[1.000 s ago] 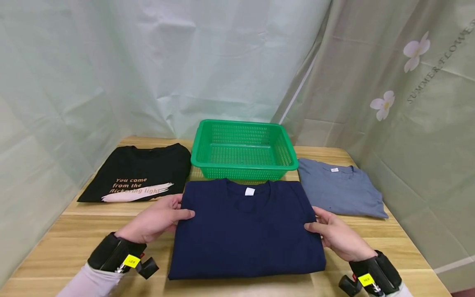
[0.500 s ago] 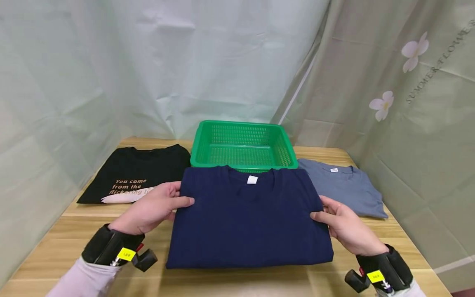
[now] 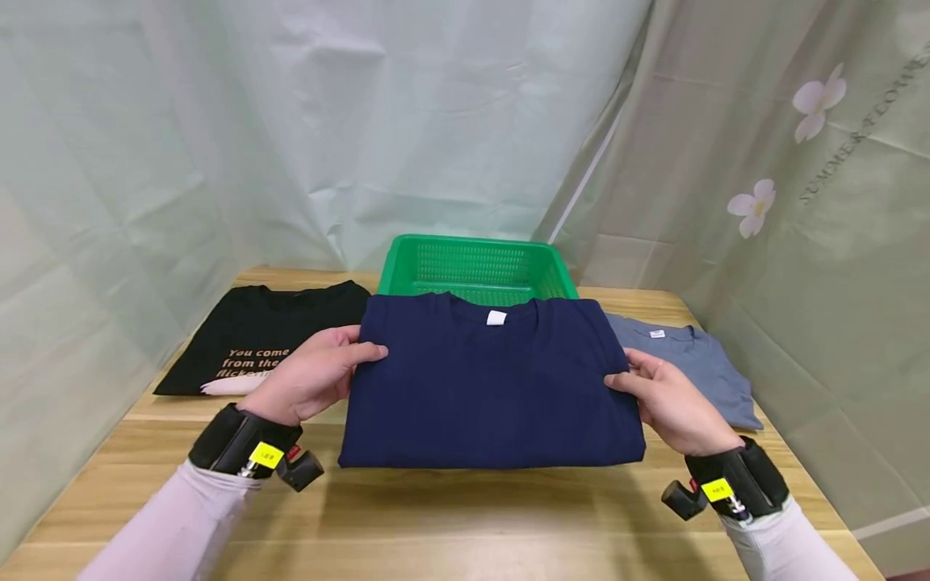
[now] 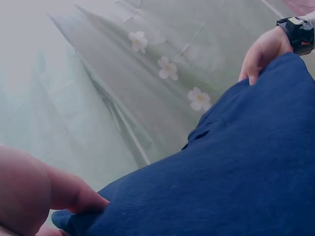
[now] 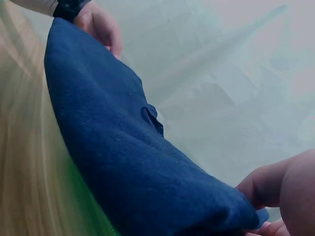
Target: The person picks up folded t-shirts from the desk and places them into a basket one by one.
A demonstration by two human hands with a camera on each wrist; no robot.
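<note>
A folded navy T-shirt [image 3: 494, 387] with a white neck label is held up over the table, its shadow falling on the wood below. My left hand [image 3: 308, 371] pinches its left side, thumb on the front. On the opposite side my right hand [image 3: 672, 401] grips the cloth the same way. In the left wrist view the T-shirt [image 4: 211, 177] stretches from the near thumb to the far hand. The right wrist view shows the T-shirt [image 5: 113, 132] sagging a little between both hands. Behind its upper edge stands a green plastic basket [image 3: 475, 246], its front part hidden by the cloth.
A folded black T-shirt [image 3: 291, 319] with printed lettering lies at the back left, partly behind my left hand. At the right lies a folded grey-blue T-shirt [image 3: 690, 363]. Pale curtains [image 3: 436, 121] enclose the wooden table [image 3: 465, 532] at the back and sides.
Both hands have lifted the navy T-shirt and moved it away from me, toward the basket. It now covers the basket's front, which showed fully a second ago.
</note>
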